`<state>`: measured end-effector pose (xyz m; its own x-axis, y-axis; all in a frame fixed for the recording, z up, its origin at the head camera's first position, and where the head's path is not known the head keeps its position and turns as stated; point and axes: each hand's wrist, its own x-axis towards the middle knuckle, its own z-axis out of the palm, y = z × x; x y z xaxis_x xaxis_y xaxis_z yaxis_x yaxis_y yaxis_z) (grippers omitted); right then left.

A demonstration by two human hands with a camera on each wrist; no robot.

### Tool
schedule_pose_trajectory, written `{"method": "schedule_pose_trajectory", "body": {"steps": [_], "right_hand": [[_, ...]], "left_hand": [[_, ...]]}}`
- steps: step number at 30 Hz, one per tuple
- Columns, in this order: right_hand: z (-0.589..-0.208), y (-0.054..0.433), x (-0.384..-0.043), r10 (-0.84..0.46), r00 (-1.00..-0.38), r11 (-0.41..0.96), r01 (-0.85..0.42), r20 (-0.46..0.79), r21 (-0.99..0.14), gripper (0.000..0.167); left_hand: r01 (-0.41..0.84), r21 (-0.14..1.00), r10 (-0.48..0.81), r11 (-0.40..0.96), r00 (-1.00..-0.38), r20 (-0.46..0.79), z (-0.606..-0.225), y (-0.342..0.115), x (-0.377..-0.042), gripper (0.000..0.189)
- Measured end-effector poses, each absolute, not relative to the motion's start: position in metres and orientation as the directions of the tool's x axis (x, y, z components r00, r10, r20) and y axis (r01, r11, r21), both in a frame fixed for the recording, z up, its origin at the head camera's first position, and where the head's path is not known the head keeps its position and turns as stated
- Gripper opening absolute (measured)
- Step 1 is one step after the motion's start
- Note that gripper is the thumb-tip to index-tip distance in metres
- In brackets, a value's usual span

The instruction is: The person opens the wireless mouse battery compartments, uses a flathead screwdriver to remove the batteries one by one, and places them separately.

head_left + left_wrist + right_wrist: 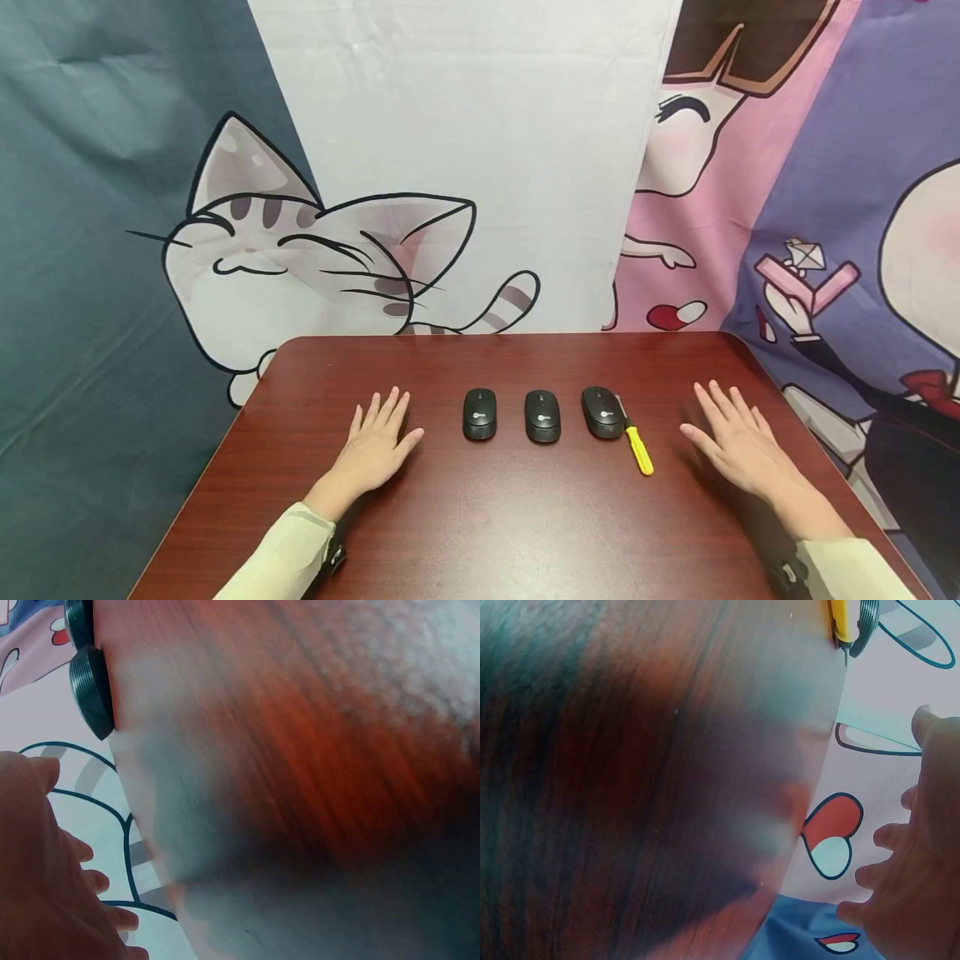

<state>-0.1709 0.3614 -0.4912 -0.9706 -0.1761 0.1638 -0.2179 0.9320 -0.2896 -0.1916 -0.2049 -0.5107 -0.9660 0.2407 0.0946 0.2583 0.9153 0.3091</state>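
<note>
In the head view, three black computer mice stand in a row on the reddish-brown surface [420, 533]: the left mouse [480, 414], the middle mouse [542, 417] and the right mouse [603, 412], each apart from the next. A screwdriver [638, 450] with a yellow handle lies along the right side of the right mouse; whether they touch I cannot tell. The left hand [374, 447] is to the left of the row and the right hand [738, 446] to the right of the screwdriver, both palm down, fingers straight and spread, holding nothing. Behind the surface hangs a cartoon backdrop [465, 108].

In the left wrist view, the hand shows at the lower left, and two of the mice, one cut off by the frame, lie beyond its thumb.

In the right wrist view, the fingers are apart from the screwdriver, whose handle and shaft show at the top beside a mouse.

This looks like a waiting step, with no grip made. Handling anything would call for moving a hand inward and curling the fingers round it.
</note>
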Motion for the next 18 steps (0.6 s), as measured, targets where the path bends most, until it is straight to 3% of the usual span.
{"method": "schedule_pose_trajectory", "body": {"steps": [18], "right_hand": [[-0.4889,0.3546,-0.1645,-0.176,-0.967,0.924,-0.226,0.182,-0.309,0.078]], "left_hand": [[0.271,0.295,0.253,0.916,-0.963,0.098,-0.5048,-0.2029,-0.1877,0.075]]}}
